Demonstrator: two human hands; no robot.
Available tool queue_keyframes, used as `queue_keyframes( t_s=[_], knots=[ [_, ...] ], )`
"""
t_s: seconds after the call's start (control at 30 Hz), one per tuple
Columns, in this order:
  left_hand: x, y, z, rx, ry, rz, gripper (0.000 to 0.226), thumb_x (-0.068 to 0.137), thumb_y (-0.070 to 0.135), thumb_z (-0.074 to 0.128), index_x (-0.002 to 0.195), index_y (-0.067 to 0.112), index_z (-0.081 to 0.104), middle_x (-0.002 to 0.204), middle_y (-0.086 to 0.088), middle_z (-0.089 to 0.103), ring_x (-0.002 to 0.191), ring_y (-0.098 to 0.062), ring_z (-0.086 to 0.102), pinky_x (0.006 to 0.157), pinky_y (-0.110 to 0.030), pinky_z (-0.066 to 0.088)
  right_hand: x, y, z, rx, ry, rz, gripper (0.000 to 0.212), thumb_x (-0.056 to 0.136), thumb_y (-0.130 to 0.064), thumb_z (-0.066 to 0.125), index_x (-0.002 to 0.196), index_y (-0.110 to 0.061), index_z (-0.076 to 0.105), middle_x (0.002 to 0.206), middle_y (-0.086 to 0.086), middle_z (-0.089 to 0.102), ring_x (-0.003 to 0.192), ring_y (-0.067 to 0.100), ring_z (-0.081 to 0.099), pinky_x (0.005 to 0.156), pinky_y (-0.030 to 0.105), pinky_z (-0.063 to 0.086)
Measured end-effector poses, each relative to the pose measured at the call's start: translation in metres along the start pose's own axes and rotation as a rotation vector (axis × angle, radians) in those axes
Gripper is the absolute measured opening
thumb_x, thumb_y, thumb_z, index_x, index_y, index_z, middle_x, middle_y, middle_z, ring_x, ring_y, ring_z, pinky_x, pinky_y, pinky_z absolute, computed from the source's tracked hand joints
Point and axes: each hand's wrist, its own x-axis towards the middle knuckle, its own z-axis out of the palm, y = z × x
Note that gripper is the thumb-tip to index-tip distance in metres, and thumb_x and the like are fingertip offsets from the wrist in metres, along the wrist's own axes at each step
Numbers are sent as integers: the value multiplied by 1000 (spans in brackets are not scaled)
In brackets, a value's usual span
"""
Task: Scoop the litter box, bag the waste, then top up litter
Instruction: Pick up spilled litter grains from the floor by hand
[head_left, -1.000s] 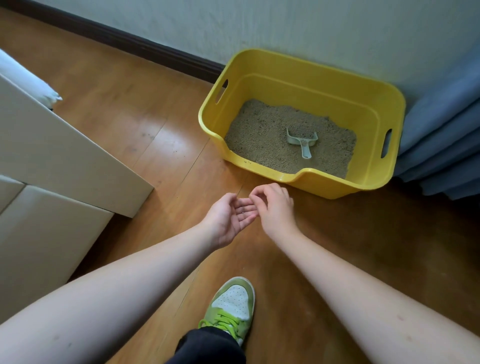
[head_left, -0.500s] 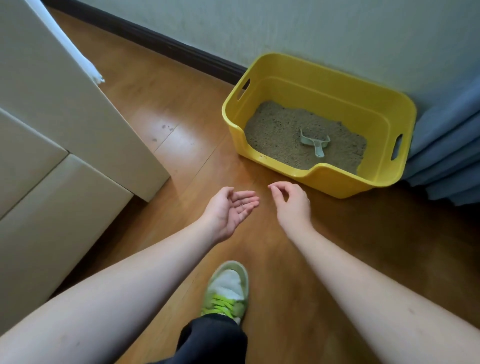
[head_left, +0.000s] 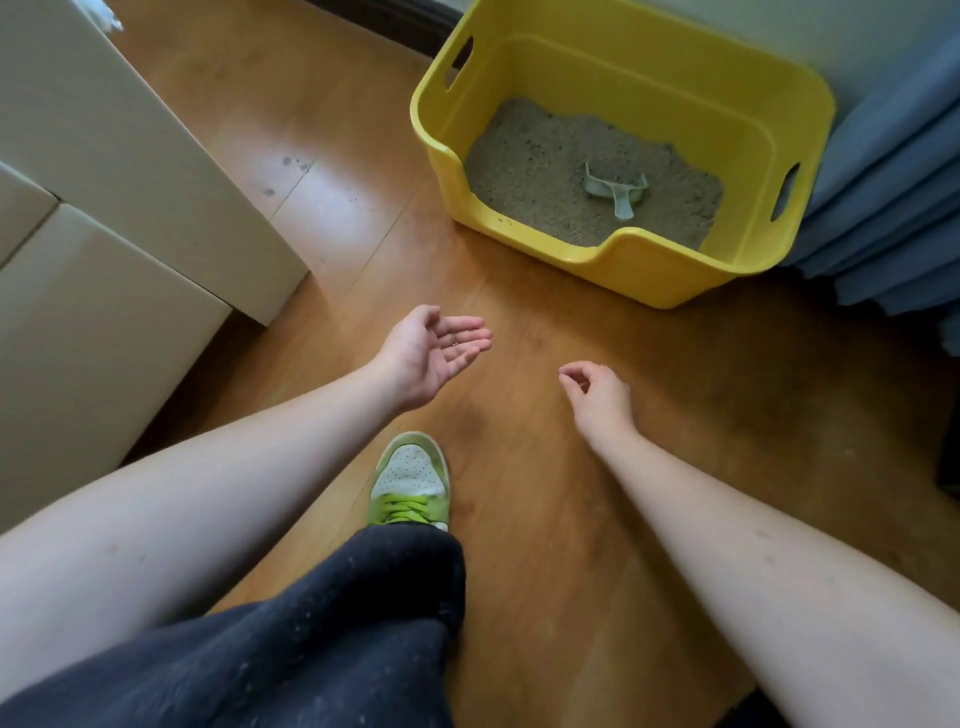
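The yellow litter box (head_left: 623, 270) sits on the wooden floor (head_left: 519, 519) against the wall, with a pale scoop (head_left: 618, 189) lying on the grey litter (head_left: 530, 171) inside. The left hand (head_left: 431, 353) is held palm up with fingers loosely straight. The right hand (head_left: 597, 395), apart from it, has fingers curled around nothing, both well short of the box.
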Motion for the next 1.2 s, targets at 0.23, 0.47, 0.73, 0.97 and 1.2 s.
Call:
queue_keyframes(
  t_s=[0.23,0.47,0.73,0.97,1.2],
  knots=[
    [5,-12,0,25,-39,-52,53,103,28,24,99,-4,66,92,-19,73,84,-25,72,74,-26,58,-14,48,-6,-58,24,146,17,97,-19,52,104,-18,67,112,3,52,88,17,50,77,21,35],
    [5,-15,7,44,-56,-53,52,102,26,23,100,-4,65,90,-18,74,83,-24,73,75,-26,58,-14,53,1,-101,-62,35,10,85,-22,70,95,-22,69,100,-1,57,98,20,56,89,32,48],
    [7,-21,12,61,-54,-60,52,103,25,23,100,-5,66,93,-20,73,82,-25,73,77,-27,58,-12,56,6,-138,-36,26,13,81,-30,74,90,-26,66,92,-8,52,96,14,48,78,27,41],
    [5,-20,14,71,-52,-60,51,103,24,23,103,-5,65,94,-20,73,84,-25,73,76,-27,58,-14,50,5,-15,38,102,12,84,-25,71,93,-25,63,94,-5,56,92,14,52,76,27,46],
    [6,-19,9,65,-53,-52,49,101,22,25,104,-6,65,96,-22,72,83,-26,73,74,-27,59,-12,42,4,81,73,140,13,86,-22,70,97,-26,66,96,-5,54,82,10,53,59,13,35]
  ],
)
